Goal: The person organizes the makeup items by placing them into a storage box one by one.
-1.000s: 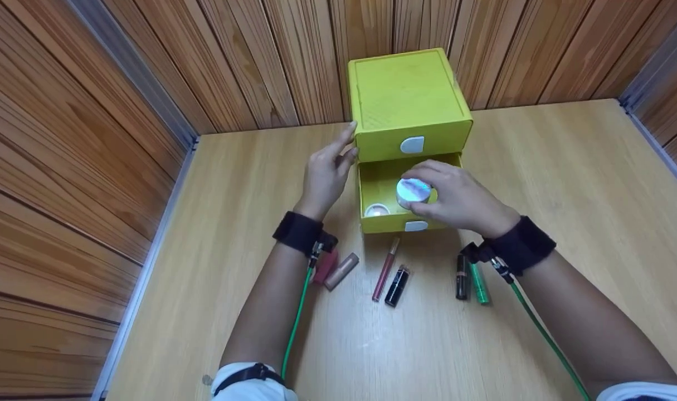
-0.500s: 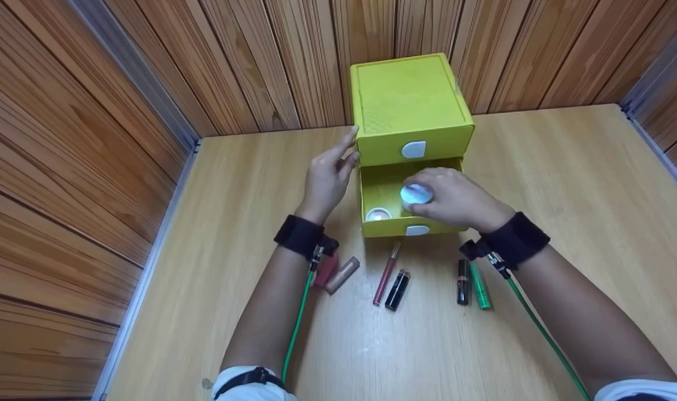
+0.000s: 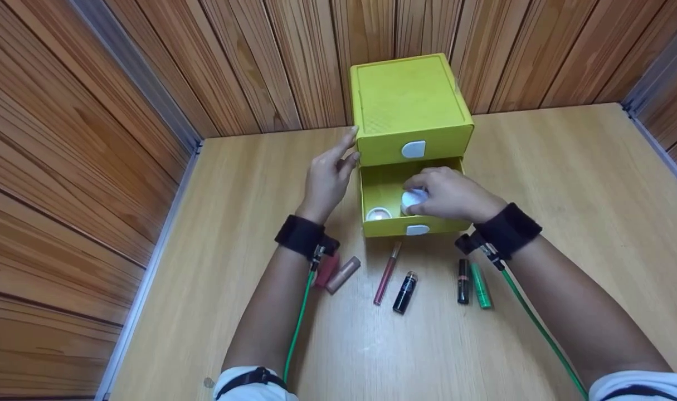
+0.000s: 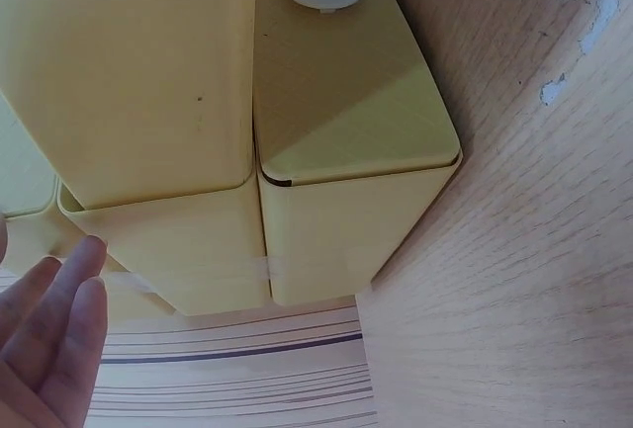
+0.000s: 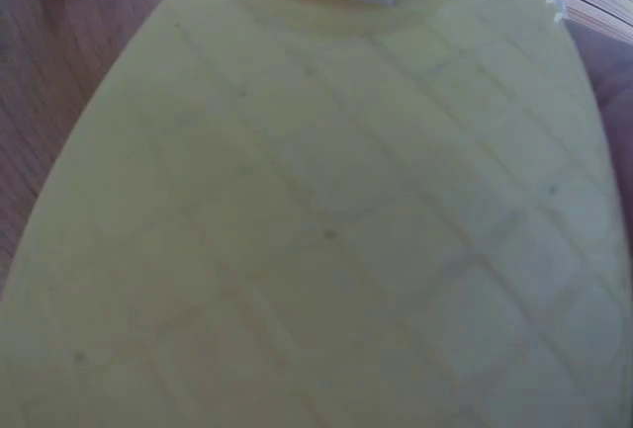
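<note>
A yellow drawer unit (image 3: 410,94) stands against the back wall with one drawer (image 3: 386,227) pulled out beneath the top one. Inside that drawer my right hand (image 3: 449,192) pinches a round white jar (image 3: 413,200) between thumb and fingers. Another small round pale container (image 3: 379,214) sits in the drawer's front left corner. My left hand (image 3: 328,181) rests its fingertips against the unit's left side, fingers extended. In the left wrist view, several left fingers (image 4: 74,329) show beside the yellow casing (image 4: 188,250). The drawer front (image 5: 326,201) fills the right wrist view, hiding the jar.
On the table before the drawer lie a pink tube (image 3: 386,277), a black tube (image 3: 405,292), another black tube (image 3: 463,282) and a green tube (image 3: 481,285). A mauve tube (image 3: 343,275) and a red item (image 3: 327,269) lie near the left wrist.
My right hand has lowered the white jar deeper into the drawer, tilting it. The black tube beside the pink one has rolled slightly right. My left hand stays at the unit's side.
</note>
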The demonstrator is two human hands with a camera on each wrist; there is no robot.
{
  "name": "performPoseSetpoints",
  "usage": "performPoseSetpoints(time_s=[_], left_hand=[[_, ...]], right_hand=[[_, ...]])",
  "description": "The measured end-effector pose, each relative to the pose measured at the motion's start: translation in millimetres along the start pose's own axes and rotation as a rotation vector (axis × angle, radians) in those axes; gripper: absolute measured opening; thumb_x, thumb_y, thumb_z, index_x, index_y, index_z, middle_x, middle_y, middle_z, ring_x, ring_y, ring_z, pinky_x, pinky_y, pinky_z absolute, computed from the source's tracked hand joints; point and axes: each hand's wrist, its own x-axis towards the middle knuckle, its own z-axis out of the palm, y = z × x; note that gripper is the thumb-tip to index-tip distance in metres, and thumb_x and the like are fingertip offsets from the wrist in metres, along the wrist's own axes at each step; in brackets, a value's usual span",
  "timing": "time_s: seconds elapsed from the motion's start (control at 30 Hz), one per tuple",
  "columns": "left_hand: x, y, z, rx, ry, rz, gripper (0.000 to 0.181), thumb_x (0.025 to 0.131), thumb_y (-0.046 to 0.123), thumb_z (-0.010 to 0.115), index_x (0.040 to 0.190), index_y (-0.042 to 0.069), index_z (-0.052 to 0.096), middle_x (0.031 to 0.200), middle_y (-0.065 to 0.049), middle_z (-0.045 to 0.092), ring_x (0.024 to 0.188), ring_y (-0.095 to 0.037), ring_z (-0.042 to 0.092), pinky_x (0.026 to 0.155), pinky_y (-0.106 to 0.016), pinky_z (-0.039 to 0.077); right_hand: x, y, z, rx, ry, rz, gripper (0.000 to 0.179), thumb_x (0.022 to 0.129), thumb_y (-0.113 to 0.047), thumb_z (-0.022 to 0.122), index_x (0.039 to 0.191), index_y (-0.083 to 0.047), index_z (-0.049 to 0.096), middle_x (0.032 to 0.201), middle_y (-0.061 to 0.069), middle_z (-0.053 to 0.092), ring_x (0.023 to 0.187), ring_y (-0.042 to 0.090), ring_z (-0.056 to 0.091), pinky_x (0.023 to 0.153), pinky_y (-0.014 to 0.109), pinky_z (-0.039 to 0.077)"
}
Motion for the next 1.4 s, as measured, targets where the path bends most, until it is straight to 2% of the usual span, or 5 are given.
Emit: performPoseSetpoints(time_s=[0.13, 0.33, 0.53, 0.93, 1.4], left_hand=[[-0.2, -2.2, -0.5, -0.015, 0.007, -0.001, 0.048, 0.097, 0.017, 0.062, 0.143, 0.019, 0.051, 0.123, -0.009, 0.064, 0.089, -0.012, 0.068, 0.076, -0.018, 0.051], [-1.6, -3.6, -1.5, -0.026, 0.007, 0.0, 0.047, 0.097, 0.017, 0.062, 0.143, 0.018, 0.051, 0.121, -0.011, 0.066, 0.08, -0.01, 0.068, 0.074, -0.018, 0.052], [-1.1, -3.6, -1.2, -0.032, 0.011, 0.009, 0.047, 0.097, 0.017, 0.062, 0.143, 0.019, 0.051, 0.12, -0.012, 0.066, 0.079, -0.01, 0.068, 0.074, -0.018, 0.052], [-0.1, -2.0, -1.9, -0.046, 0.001, 0.005, 0.048, 0.097, 0.016, 0.062, 0.143, 0.018, 0.051, 0.121, -0.011, 0.066, 0.085, -0.01, 0.069, 0.076, -0.017, 0.052], [1.6, -5.8, -3.8, -0.057, -0.01, -0.02, 0.049, 0.096, 0.014, 0.062, 0.144, 0.021, 0.05, 0.122, -0.012, 0.065, 0.083, -0.009, 0.069, 0.076, -0.018, 0.052]], right_hand=[[3.2, 0, 0, -0.006, -0.036, -0.005, 0.047, 0.083, -0.042, 0.076, 0.117, -0.011, 0.071, 0.107, 0.006, 0.066, 0.09, 0.021, 0.058, 0.073, 0.038, 0.049], [5.7, 0, 2, 0.019, -0.085, 0.0, 0.038, 0.084, -0.042, 0.075, 0.11, -0.014, 0.074, 0.101, 0.0, 0.069, 0.084, 0.018, 0.06, 0.073, 0.036, 0.05], [6.6, 0, 2, 0.067, -0.139, 0.021, 0.033, 0.086, -0.039, 0.074, 0.109, -0.015, 0.073, 0.099, -0.001, 0.068, 0.088, 0.019, 0.061, 0.078, 0.039, 0.05], [11.4, 3, 2, 0.11, -0.231, 0.05, 0.018, 0.089, -0.026, 0.072, 0.102, -0.014, 0.067, 0.093, 0.003, 0.063, 0.086, 0.022, 0.056, 0.075, 0.037, 0.047], [14.7, 0, 1, 0.102, -0.238, 0.087, 0.015, 0.09, -0.022, 0.07, 0.103, -0.015, 0.068, 0.094, 0.003, 0.063, 0.086, 0.023, 0.056, 0.074, 0.038, 0.047]])
